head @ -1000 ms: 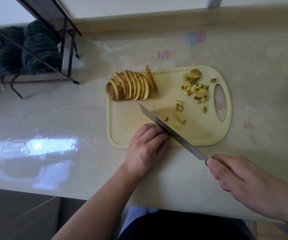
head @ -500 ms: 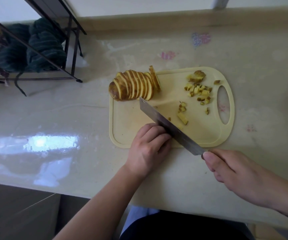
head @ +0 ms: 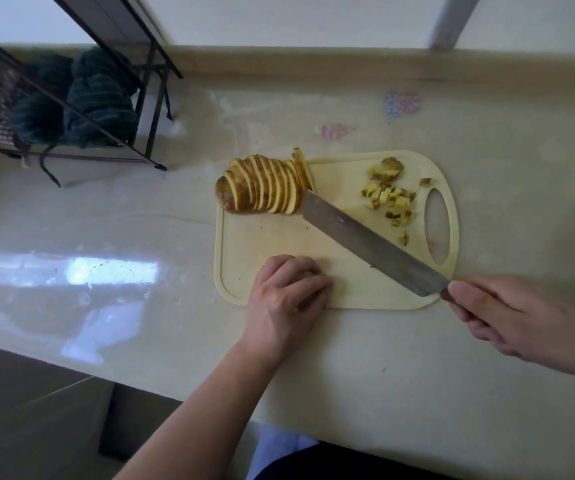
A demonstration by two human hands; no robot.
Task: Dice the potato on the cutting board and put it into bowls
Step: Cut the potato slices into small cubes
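Right hand (head: 518, 320) grips knife (head: 369, 242); handle hidden.

We get soft, dimmish daylight, a bright window glare patch on the glossy beige countertop (head: 113, 271), slight overall softness, and wide-angle bending near edges.

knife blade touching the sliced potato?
Cannot tell. Head view: the knife tip overlaps the sliced potato edge, but the blade may be raised above it.
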